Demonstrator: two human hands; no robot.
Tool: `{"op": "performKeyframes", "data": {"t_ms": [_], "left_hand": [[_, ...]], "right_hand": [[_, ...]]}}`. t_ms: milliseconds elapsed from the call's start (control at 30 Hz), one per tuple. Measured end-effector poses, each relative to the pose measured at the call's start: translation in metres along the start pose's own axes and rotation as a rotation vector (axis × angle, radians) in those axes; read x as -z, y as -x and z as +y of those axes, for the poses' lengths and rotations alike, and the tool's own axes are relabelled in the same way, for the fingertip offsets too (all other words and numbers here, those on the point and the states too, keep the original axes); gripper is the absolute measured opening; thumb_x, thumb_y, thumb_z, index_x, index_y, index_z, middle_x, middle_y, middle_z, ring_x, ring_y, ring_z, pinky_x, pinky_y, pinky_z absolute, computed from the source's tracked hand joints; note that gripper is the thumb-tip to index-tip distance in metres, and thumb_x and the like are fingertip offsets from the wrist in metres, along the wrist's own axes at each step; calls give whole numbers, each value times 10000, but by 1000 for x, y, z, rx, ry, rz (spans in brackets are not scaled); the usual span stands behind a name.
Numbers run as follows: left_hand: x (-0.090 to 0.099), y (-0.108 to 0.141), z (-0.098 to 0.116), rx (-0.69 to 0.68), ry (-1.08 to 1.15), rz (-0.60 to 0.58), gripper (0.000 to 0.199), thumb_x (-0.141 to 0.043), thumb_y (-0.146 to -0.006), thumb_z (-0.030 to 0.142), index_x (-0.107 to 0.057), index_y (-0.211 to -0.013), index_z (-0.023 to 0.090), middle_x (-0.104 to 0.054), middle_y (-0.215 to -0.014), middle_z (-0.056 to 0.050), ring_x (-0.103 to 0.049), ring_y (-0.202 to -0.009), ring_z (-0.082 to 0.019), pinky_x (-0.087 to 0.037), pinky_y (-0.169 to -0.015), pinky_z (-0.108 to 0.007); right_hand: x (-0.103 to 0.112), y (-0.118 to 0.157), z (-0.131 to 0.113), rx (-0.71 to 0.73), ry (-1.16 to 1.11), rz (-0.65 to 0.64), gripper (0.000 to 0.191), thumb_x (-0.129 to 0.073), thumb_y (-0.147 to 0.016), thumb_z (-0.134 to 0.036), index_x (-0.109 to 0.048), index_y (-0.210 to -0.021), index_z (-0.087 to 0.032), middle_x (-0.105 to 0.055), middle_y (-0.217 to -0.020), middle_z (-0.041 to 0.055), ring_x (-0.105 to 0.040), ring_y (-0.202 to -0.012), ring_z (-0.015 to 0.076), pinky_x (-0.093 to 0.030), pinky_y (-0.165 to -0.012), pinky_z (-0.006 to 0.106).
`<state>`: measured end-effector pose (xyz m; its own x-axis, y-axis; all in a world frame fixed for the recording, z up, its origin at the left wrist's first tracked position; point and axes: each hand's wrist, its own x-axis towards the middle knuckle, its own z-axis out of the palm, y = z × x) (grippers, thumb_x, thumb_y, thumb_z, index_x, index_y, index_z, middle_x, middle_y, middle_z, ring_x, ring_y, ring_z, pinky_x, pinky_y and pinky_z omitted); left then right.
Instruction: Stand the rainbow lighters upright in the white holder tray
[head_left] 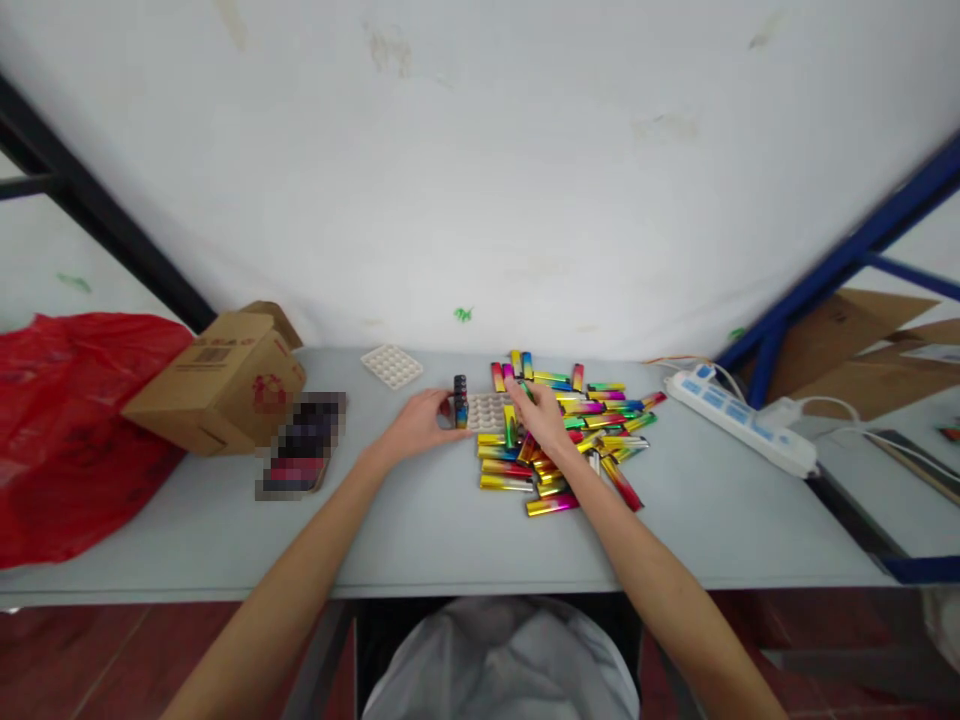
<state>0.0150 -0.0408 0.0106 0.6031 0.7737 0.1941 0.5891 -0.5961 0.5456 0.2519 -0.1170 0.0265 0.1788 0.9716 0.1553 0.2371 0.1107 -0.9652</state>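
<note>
A pale tray with round cups (487, 412) lies on the table, with a short row of dark-topped lighters (460, 400) upright at its left end. My left hand (429, 420) is curled around that end, its fingers and thumb against the tray and the row. Over the tray's right end, my right hand (538, 412) is closed at the fingertips on a lighter with a green part showing. Beneath and around the right hand spreads a pile of shiny multicoloured lighters (622, 484), mostly yellow, red, green and blue.
A second cupped tray (391, 366) lies near the wall. To the left are a cardboard box (217, 385), a red plastic bag (82, 430) and a blurred phone (304, 445). A white power strip (739, 418) and cables lie right, beside a blue frame (810, 255).
</note>
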Motion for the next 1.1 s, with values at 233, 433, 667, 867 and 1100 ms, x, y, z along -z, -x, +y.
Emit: {"op": "performKeyframes", "data": {"t_ms": [233,433,667,867,1100], "left_hand": [[2,-1,3,1,-52,-21,624,-798,-715,722,-701,-1005,178,-753,-959,-98,-693,-849,-285,-535,-787,-364],[3,0,6,-10,-62,-5,612,-794,-717,698,-705,-1004,164,-761,-936,-98,-697,-816,-279,-516,-727,-342],[7,-5,-6,-67,12,-73,624,-807,-707,718,-733,-998,171,-766,-914,-67,-693,-808,-269,-526,-736,-344],[15,-4,-8,-84,107,-124,647,-848,-684,702,-760,-1038,168,-793,-959,-64,-700,-851,-269,-544,-771,-346],[14,-2,-1,-79,-1,-93,629,-831,-675,713,-747,-985,172,-779,-909,-48,-682,-812,-259,-514,-720,-325]], "right_hand": [[2,-5,1,225,315,195,606,-523,-995,-664,-338,-576,-267,-329,-550,-41,-367,-596,153,-286,-596,291],[-1,-4,-1,282,446,185,522,-536,-1061,-529,-419,-629,-260,-449,-590,-31,-477,-622,180,-368,-653,301],[-3,-4,-1,449,582,27,328,-388,-1157,-402,-597,-965,-238,-671,-941,62,-648,-954,230,-484,-882,323],[-4,-1,-2,527,641,-4,439,-385,-1158,-520,-548,-855,-248,-613,-778,22,-604,-801,217,-447,-787,309],[-15,-9,14,445,732,-73,310,-480,-1153,-428,-634,-978,-224,-720,-864,63,-670,-816,245,-450,-767,327]]}}
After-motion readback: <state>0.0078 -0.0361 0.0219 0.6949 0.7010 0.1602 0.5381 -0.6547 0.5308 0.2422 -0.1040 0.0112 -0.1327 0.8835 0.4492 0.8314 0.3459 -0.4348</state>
